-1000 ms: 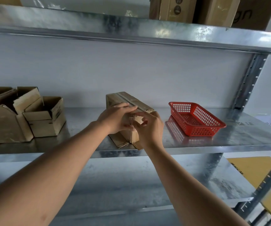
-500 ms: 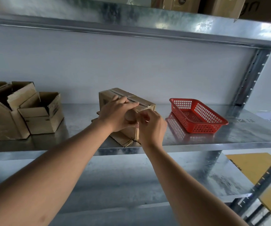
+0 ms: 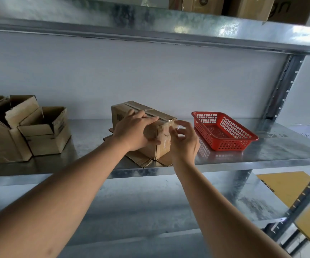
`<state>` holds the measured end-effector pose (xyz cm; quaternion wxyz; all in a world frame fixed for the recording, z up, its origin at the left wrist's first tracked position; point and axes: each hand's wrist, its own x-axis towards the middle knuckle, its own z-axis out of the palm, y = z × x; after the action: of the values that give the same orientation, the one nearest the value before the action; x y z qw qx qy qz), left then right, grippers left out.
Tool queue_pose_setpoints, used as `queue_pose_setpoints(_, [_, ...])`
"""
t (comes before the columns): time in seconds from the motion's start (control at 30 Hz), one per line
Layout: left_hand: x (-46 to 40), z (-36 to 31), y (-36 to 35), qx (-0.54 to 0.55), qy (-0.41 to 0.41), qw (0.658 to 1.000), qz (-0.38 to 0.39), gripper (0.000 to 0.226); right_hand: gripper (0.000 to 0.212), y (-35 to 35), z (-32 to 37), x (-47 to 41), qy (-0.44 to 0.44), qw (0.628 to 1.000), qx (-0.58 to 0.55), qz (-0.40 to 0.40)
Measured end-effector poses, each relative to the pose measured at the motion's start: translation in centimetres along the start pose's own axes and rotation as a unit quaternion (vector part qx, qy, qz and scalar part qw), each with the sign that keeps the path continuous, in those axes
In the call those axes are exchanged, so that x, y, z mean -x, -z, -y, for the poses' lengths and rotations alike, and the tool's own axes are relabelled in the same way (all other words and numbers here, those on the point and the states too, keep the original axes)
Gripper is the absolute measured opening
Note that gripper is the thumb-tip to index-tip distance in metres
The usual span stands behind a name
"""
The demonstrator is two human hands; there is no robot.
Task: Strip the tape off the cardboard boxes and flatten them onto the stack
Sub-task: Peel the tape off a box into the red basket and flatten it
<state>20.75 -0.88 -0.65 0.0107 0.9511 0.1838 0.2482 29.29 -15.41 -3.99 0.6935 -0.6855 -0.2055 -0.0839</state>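
A closed cardboard box [image 3: 161, 140] with clear tape over its near end stands on a stack of flattened cardboard [image 3: 143, 160] on the metal shelf [image 3: 273, 155]. My left hand [image 3: 133, 131] lies over the box's top and near corner, fingers along the top seam and thumb on the front face. My right hand [image 3: 184, 140] is at the box's right near edge, its fingers curled and spread, with a thin strip of clear tape [image 3: 177, 128] pinched at its fingertips. Whether that strip still sticks to the box cannot be told.
A red plastic basket [image 3: 225, 131] sits just right of the box. Three opened cardboard boxes [image 3: 44, 131] stand at the left end of the shelf. More boxes [image 3: 243, 6] are on the shelf above. A steel upright [image 3: 282, 86] rises at the right.
My right hand has pulled back from the box's near end and opened its fingers, drawing tape off the corner. My left hand stayed on the box top. The view shifted slightly.
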Motion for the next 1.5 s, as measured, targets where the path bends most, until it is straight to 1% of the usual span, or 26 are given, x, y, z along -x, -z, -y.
queue_pose_setpoints(0.07, [-0.1, -0.2, 0.1, 0.004, 0.006, 1.000, 0.009, 0.099, 0.026, 0.1, 0.1, -0.6, -0.015, 1.000, -0.023, -0.013])
queue_pose_setpoints(0.13, [-0.1, -0.3, 0.3, 0.009, 0.013, 1.000, 0.013, 0.103, 0.028, 0.0, 0.1, -0.9, -0.047, 0.998, -0.050, 0.009])
queue_pose_setpoints(0.2, [0.0, -0.5, 0.6, 0.014, 0.017, 1.000, 0.015, 0.104, 0.028, -0.2, 0.1, -0.7, -0.065, 0.996, -0.048, 0.038])
queue_pose_setpoints(0.33, [0.0, -0.7, 0.6, 0.015, 0.020, 1.000, 0.012, 0.096, 0.019, 0.2, -0.1, -0.5, -0.082, 0.992, -0.056, 0.080])
queue_pose_setpoints(0.43, [0.0, -0.7, 0.6, 0.014, 0.016, 1.000, 0.010, 0.100, 0.017, 0.9, -0.4, -0.7, -0.119, 0.981, -0.110, 0.104])
queue_pose_setpoints(0.5, [0.0, -0.7, 0.6, 0.010, 0.014, 1.000, 0.013, 0.105, 0.018, 1.1, -0.4, -0.6, -0.136, 0.970, -0.172, 0.106])
queue_pose_setpoints(0.6, [0.1, -0.7, 0.7, 0.000, 0.010, 1.000, 0.023, 0.112, 0.020, 1.2, -0.1, -0.5, -0.159, 0.960, -0.212, 0.096])
queue_pose_setpoints(0.7, [0.1, -0.8, 0.6, 0.000, 0.009, 1.000, 0.020, 0.108, 0.018, 1.0, 0.0, -0.4, -0.196, 0.945, -0.242, 0.097])
queue_pose_setpoints(0.87, [-0.1, -0.5, 0.2, -0.015, 0.007, 1.000, 0.013, 0.088, 0.019, 1.1, -0.2, 0.2, -0.210, 0.948, -0.205, 0.123])
queue_pose_setpoints(1.0, [-0.2, -0.4, -0.1, -0.032, 0.002, 0.999, 0.007, 0.080, 0.016, 1.7, -0.3, 0.3, -0.219, 0.949, -0.167, 0.151])
queue_pose_setpoints(1.1, [-0.3, -0.7, 0.1, -0.036, 0.004, 0.999, 0.004, 0.081, 0.012, 2.0, -0.5, 0.3, -0.186, 0.966, -0.086, 0.155])
queue_pose_setpoints(1.2, [-0.3, -1.1, 0.1, -0.037, 0.008, 0.999, 0.008, 0.082, 0.014, 2.0, -0.7, 0.9, -0.151, 0.973, -0.034, 0.171])
queue_pose_setpoints(1.27, [-0.3, -1.1, 0.2, -0.037, 0.004, 0.999, 0.010, 0.081, 0.016, 2.0, -0.8, 1.1, -0.158, 0.970, -0.047, 0.180])
queue_pose_setpoints(1.37, [-0.1, -1.1, 0.2, -0.036, -0.001, 0.999, 0.010, 0.079, 0.018, 2.2, -0.6, 0.8, -0.203, 0.956, -0.117, 0.176])
queue_pose_setpoints(1.4, [-0.1, -1.1, 0.1, -0.034, -0.001, 0.999, 0.005, 0.078, 0.017, 2.2, -0.5, 0.6, -0.204, 0.956, -0.118, 0.174])
queue_pose_setpoints(1.5, [-0.3, -1.3, -0.2, -0.019, -0.002, 1.000, -0.001, 0.077, 0.019, 2.3, -0.5, -0.2, -0.160, 0.971, -0.056, 0.171])
